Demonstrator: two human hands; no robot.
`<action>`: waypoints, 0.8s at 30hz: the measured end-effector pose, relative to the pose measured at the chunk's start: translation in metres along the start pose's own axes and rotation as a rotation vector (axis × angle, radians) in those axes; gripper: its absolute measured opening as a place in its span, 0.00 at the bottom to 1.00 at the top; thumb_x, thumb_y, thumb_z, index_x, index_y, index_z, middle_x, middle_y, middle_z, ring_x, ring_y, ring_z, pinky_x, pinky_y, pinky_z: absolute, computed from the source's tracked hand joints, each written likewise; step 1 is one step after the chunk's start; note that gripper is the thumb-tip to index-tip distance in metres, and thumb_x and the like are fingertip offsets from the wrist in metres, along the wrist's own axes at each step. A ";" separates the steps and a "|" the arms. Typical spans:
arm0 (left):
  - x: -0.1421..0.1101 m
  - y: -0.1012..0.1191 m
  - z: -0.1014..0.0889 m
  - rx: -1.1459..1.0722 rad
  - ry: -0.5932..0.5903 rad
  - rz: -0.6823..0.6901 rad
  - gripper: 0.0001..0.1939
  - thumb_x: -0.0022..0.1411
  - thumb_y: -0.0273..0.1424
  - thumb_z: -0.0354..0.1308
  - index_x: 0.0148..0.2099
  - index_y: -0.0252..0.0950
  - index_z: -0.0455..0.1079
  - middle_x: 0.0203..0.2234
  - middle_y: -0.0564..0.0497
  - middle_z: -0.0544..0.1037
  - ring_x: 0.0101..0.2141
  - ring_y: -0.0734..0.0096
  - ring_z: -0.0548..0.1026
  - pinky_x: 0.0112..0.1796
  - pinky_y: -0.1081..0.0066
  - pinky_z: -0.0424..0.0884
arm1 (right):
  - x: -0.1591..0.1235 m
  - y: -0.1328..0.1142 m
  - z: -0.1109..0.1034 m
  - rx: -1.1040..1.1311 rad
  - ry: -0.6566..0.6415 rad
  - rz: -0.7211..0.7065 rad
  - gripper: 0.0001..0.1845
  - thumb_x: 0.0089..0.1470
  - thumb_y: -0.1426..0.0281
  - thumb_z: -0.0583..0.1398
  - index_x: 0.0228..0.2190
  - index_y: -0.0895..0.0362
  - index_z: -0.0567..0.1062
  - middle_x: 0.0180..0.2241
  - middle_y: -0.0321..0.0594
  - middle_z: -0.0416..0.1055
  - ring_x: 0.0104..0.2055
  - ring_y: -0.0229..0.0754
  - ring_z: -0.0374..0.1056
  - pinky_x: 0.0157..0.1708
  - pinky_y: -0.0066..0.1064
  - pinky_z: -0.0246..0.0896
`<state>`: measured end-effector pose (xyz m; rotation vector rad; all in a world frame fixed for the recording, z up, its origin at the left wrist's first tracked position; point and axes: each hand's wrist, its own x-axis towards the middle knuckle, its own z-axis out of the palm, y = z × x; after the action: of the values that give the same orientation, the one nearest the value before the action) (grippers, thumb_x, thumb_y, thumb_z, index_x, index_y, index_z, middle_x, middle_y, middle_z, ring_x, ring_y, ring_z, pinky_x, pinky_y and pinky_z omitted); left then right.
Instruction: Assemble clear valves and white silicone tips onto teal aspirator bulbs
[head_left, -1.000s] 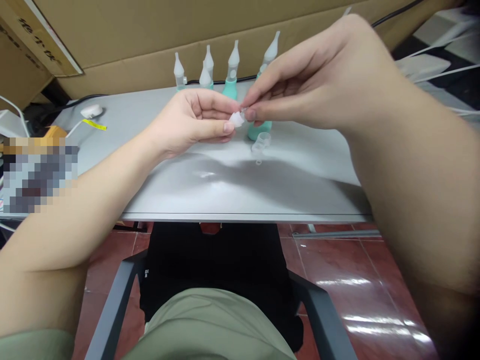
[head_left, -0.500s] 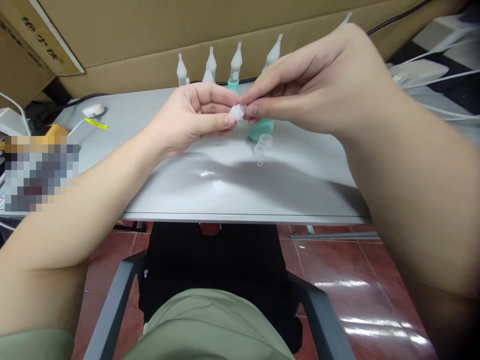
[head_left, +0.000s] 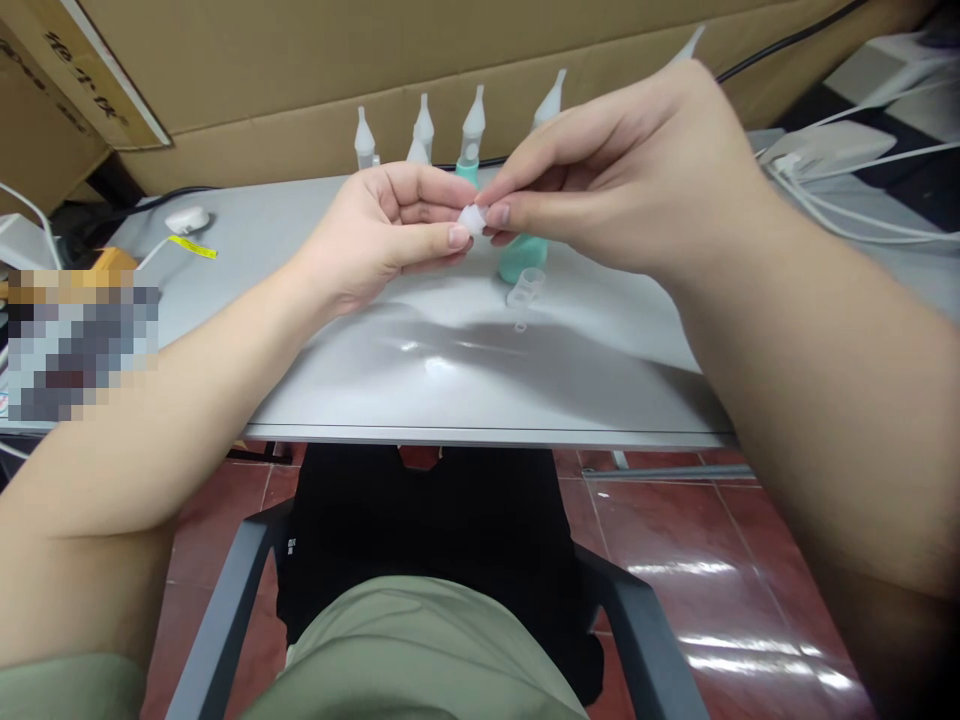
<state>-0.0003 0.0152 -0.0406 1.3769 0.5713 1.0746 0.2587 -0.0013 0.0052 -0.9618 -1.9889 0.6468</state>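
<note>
Above the table, my left hand (head_left: 401,225) pinches a small white translucent plastic piece (head_left: 472,220) between thumb and fingertips. My right hand (head_left: 600,180) grips the same piece from the other side, so the fingertips of both hands nearly meet. Just behind and below my right fingers stands a green squeeze bulb (head_left: 523,262), partly hidden by that hand. In front of it lie a clear plastic connector (head_left: 526,288) and a tiny clear ring (head_left: 520,327) on the tabletop.
Several white-tipped nozzles stand along the back, among them a left one (head_left: 364,140) and one on a green base (head_left: 472,130). A white mouse-shaped object (head_left: 187,220) lies at the left. Cables and a white box (head_left: 832,148) occupy the right. Cardboard (head_left: 285,80) walls the rear.
My right hand has turned slightly at the wrist, and its fingertips have moved a little closer to my left hand over the white piece. The left hand has stayed nearly still.
</note>
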 end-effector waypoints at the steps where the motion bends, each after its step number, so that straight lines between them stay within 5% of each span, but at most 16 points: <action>1: 0.000 -0.001 0.001 -0.005 0.010 0.006 0.13 0.62 0.19 0.86 0.46 0.37 0.92 0.38 0.54 0.95 0.42 0.68 0.94 0.50 0.67 0.91 | 0.001 0.002 0.000 0.011 -0.003 -0.004 0.13 0.67 0.75 0.79 0.37 0.41 0.98 0.39 0.32 0.94 0.44 0.45 0.88 0.51 0.38 0.88; 7: 0.001 -0.003 -0.001 -0.023 0.014 0.014 0.14 0.59 0.19 0.85 0.46 0.39 0.95 0.38 0.55 0.96 0.41 0.70 0.94 0.49 0.71 0.92 | 0.009 0.013 0.002 0.170 0.008 -0.050 0.23 0.62 0.86 0.80 0.32 0.42 0.98 0.31 0.33 0.90 0.34 0.35 0.83 0.37 0.24 0.78; 13: 0.002 -0.003 -0.003 -0.005 -0.008 0.006 0.15 0.58 0.21 0.88 0.45 0.40 0.95 0.38 0.55 0.96 0.41 0.69 0.93 0.48 0.69 0.93 | 0.008 0.010 -0.001 0.179 -0.038 -0.005 0.21 0.56 0.84 0.87 0.30 0.44 0.97 0.30 0.34 0.88 0.33 0.36 0.82 0.34 0.26 0.77; 18: 0.001 -0.001 -0.001 0.011 0.001 0.016 0.15 0.56 0.20 0.86 0.44 0.40 0.95 0.37 0.56 0.95 0.41 0.71 0.94 0.47 0.71 0.92 | 0.003 0.004 0.000 0.164 -0.042 0.006 0.17 0.62 0.80 0.86 0.31 0.44 0.96 0.31 0.36 0.89 0.33 0.38 0.82 0.34 0.30 0.78; 24: 0.001 -0.003 -0.001 0.063 -0.002 0.035 0.14 0.55 0.23 0.88 0.43 0.40 0.95 0.37 0.56 0.95 0.41 0.68 0.94 0.47 0.69 0.93 | 0.003 0.000 -0.001 0.246 -0.101 0.068 0.18 0.62 0.82 0.86 0.30 0.47 0.95 0.30 0.34 0.88 0.33 0.34 0.82 0.34 0.23 0.77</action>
<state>-0.0005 0.0169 -0.0433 1.4472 0.5860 1.0913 0.2587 0.0009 0.0071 -0.8641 -1.9148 0.9710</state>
